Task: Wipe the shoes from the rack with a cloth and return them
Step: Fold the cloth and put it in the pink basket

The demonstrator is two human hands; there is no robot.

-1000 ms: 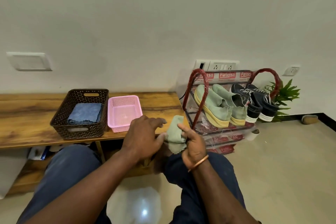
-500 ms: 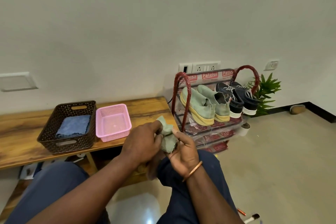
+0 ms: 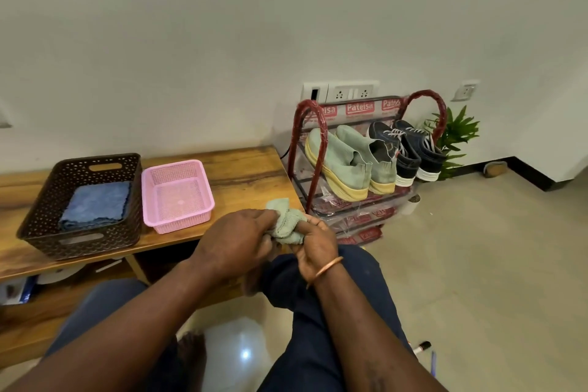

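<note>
Cloth (image 3: 285, 226), soft and green, is squeezed by left hand (image 3: 237, 240) and right hand (image 3: 316, 240); left of the fingers (image 3: 262, 216), holey brown basket (image 3: 79, 243) holds blue towel (image 3: 95, 205).

A second ago the cloth (image 3: 284, 223) stood up flat and tall over the right hand (image 3: 315, 243). The left hand (image 3: 237, 242) lay alongside with its fingers spread, barely touching it. Now the left hand has closed in and its fingers curl over the cloth's left side, while the right hand grips it from the other side. The cloth is scrunched into a low wad between the two hands, which sit closer together. The person's head has tipped down, so a marker (image 3: 421, 346) shows on the floor.
</note>
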